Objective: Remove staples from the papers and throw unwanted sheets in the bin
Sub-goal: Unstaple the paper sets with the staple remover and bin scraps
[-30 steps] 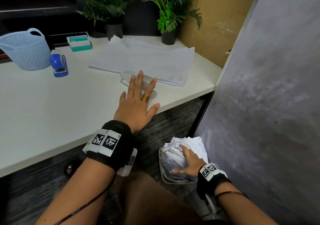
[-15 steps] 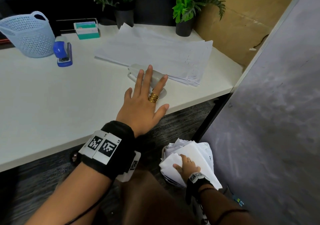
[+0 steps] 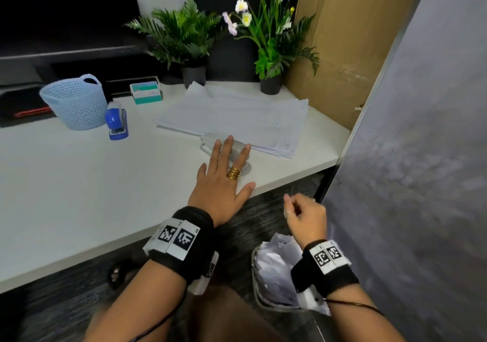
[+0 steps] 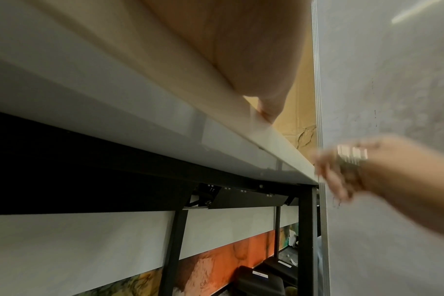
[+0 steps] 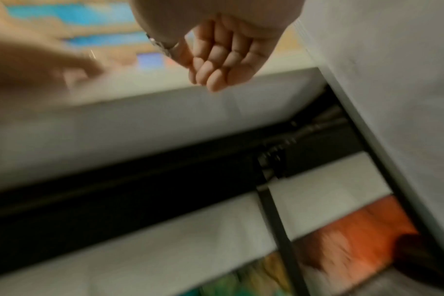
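No legible text on anything.

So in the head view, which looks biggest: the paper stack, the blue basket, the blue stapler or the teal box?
Largest to smallest as they appear:
1. paper stack
2. blue basket
3. blue stapler and teal box look alike, so I won't rank them.

A white worktop [image 3: 79, 196] on black metal legs [image 4: 174, 250] ran across the scene. A grey partition panel [image 3: 421, 157] closed the right side, with brown cardboard [image 3: 350, 38] standing at the far right corner. Dark grey carpet [image 3: 276, 204] covered the floor below.
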{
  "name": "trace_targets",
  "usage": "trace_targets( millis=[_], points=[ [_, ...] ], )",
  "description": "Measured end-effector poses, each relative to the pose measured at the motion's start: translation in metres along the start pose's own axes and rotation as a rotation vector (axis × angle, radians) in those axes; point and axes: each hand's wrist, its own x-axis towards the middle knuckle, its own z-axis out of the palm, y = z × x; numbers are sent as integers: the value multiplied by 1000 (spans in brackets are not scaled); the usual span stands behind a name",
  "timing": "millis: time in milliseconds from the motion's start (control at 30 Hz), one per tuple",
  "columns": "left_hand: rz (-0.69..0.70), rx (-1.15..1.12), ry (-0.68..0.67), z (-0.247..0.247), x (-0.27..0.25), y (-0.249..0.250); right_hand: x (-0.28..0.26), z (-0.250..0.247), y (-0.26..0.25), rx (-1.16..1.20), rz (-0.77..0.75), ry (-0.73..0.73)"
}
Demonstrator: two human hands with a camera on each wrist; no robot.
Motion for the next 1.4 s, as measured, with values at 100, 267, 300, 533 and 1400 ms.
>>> trace_targets(
  millis=[100,267,300,533,1400],
  points=[
    [-17,-31,-3,-4,-1,2,29,-23,-48,101,-145,214],
    [-53,-54,-23,-9,0,4,101,-16,-56,-98,-181,-118],
    [-57,-56,-24,-9,0,3,111,-12,-54,-182,-187,-234],
    [-72,-46,-27,-8,1,4,119,-4,-56,-438,-220,-308],
    [-50,-248,128,-22,-10,5,126,-33,-106,1082,734,-142]
  ],
)
